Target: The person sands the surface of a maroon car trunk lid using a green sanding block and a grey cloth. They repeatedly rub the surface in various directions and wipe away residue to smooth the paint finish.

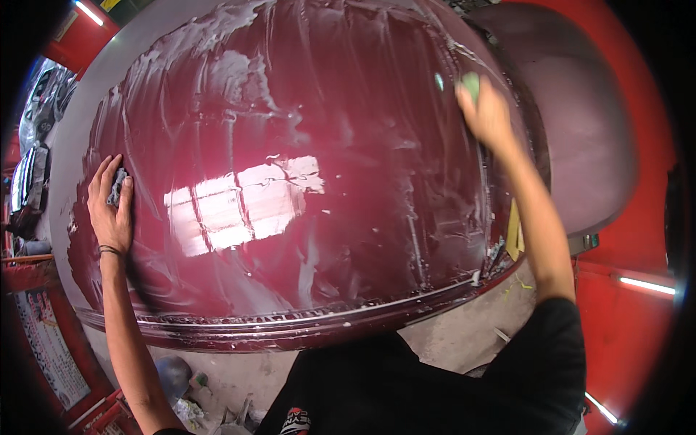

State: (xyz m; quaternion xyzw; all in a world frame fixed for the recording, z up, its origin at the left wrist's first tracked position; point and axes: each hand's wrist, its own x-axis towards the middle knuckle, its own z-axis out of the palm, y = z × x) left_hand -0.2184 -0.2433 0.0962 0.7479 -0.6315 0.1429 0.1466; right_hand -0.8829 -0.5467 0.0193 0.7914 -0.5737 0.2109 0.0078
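A dark red car roof [362, 188], wet and streaked with whitish liquid, fills the middle of the view. My left hand [110, 206] rests at its left side, with a crumpled dark grey cloth-like piece [117, 187] between thumb and fingers. Too little of that piece shows to name it surely. Toward the far right edge of the roof, my right hand [487, 116] grips a light green sponge or pad [471, 85] against the wet surface. That hand is slightly blurred, and its fingers partly cover the green piece.
Beyond the roof's right edge lies a dull, greyish-maroon body panel [587, 123]. Yellow tape [514, 230] hangs at the near right corner. A metallic trim strip [290, 316] runs along the near edge. Red walls [623, 333] and a printed banner [51, 348] stand around the car.
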